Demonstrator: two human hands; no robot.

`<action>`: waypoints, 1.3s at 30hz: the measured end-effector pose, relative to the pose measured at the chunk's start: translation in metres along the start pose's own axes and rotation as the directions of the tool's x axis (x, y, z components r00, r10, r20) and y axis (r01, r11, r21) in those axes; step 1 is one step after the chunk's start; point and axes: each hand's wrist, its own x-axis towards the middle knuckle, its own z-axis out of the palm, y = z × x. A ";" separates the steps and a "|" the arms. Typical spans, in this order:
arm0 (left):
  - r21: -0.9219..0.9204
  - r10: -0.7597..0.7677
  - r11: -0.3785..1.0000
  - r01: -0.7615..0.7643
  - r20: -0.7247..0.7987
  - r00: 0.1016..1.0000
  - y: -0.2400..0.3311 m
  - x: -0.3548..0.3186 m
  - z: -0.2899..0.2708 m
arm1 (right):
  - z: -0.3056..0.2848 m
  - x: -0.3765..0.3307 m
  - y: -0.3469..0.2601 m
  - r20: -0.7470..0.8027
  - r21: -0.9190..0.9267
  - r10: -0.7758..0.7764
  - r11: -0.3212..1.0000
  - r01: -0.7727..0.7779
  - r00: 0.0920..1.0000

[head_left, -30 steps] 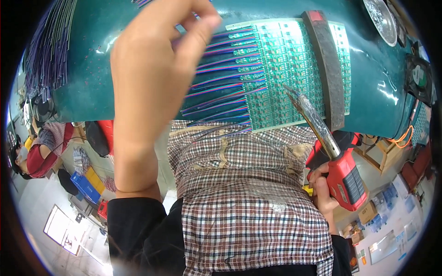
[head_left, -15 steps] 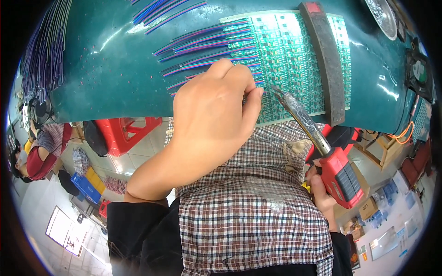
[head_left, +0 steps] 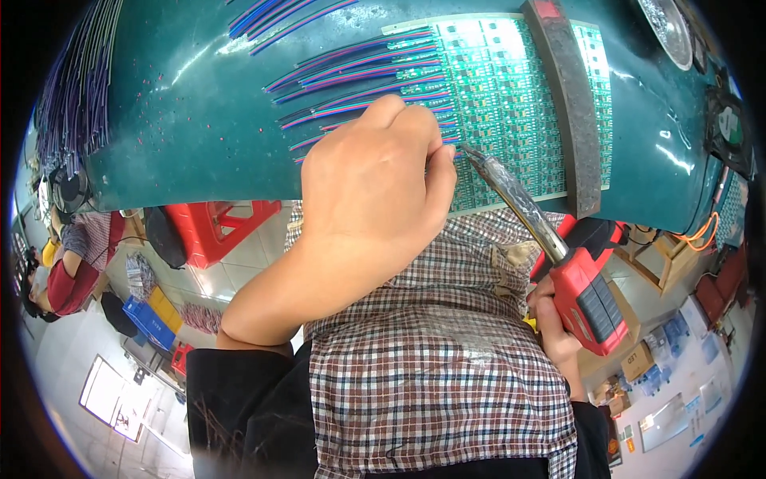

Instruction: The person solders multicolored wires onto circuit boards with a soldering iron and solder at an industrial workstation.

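Note:
A green sheet of small circuit boards (head_left: 499,112) lies on the table, rows of thin multicoloured wires (head_left: 363,68) running out from its left edge. My left hand (head_left: 371,172) rests over the lower rows, thumb and forefinger pinched on coloured wires at the board's edge; the hand hides much of them. Closed around the red handle of a soldering iron (head_left: 586,299) is my right hand (head_left: 554,331), low on the right. The iron's tip is at the board, just right of my left fingertips. A dark metal bar (head_left: 562,104) lies across the board's right part.
Loose wires (head_left: 279,20) lie at the table's far side, and a thick bundle (head_left: 80,88) hangs at the left. A metal dish (head_left: 664,32) and a small fan (head_left: 724,124) stand on the right. Red stools (head_left: 211,231) and another person (head_left: 76,267) are beyond the table's near edge.
The soldering iron has shifted slightly left and up, its tip now closer to my left fingertips. My left hand keeps its pinch, almost in place.

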 end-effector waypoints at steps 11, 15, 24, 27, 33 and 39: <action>0.011 0.031 0.999 -0.031 -0.039 0.999 -0.001 -0.001 0.004 | -0.001 -0.005 0.002 -0.010 -0.074 -0.039 0.997 0.038 0.999; 0.015 0.038 0.999 -0.038 -0.052 0.998 0.000 -0.001 0.005 | -0.001 -0.006 0.001 -0.019 -0.101 0.008 0.995 -0.010 1.000; 0.037 0.057 0.998 -0.055 -0.071 0.996 -0.001 -0.001 0.007 | -0.002 -0.006 -0.005 -0.037 0.007 -0.006 1.000 0.006 0.999; 0.045 0.078 0.996 -0.076 -0.049 0.996 -0.002 -0.001 0.008 | -0.003 -0.009 0.000 -0.040 -0.126 -0.062 0.990 0.057 0.997; 0.044 0.092 0.995 -0.090 -0.057 0.994 -0.003 -0.003 0.008 | -0.007 -0.005 0.000 0.028 -0.070 -0.058 0.996 0.060 0.998; 0.054 0.106 0.993 -0.102 -0.071 0.992 -0.003 -0.003 0.009 | -0.004 -0.002 0.002 0.021 -0.087 -0.080 0.993 0.081 0.997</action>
